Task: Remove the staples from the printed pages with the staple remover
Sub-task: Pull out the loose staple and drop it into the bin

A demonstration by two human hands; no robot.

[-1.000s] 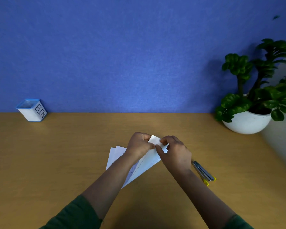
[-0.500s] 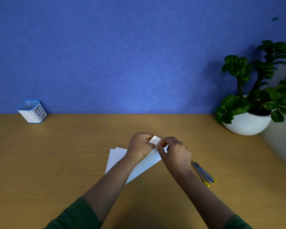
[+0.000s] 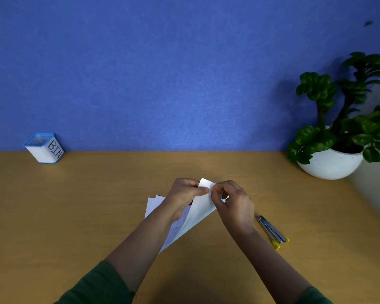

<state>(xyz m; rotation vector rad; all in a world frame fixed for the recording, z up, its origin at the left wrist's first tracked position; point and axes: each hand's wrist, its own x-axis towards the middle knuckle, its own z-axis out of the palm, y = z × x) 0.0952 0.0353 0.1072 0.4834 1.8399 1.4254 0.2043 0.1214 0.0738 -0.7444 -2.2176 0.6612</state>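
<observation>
- Holding of the sheaf of white printed pages (image 3: 198,212) is shared: the left hand (image 3: 185,197) is curled round its upper corner, thumb on top; the right hand (image 3: 234,205) pinches the same corner from the other side. The sheaf is raised at that corner, its lower sheets fanned on the tan wooden desk (image 3: 75,216).
- The grey metal staple remover with yellow tips (image 3: 272,232) lies unused on the desk, just beside the right wrist.
- No staple can be made out; it is too small or hidden by fingers.
- Risk: if the staple is picked at by bare fingers, the corner is likely to be torn or a fingertip pricked.
- Risk: a freed staple may be dropped and lost; the small white box with blue rim marked BIN (image 3: 44,148) stands well apart, far left.
- Risk: loose sheets may slide once unfastened.
</observation>
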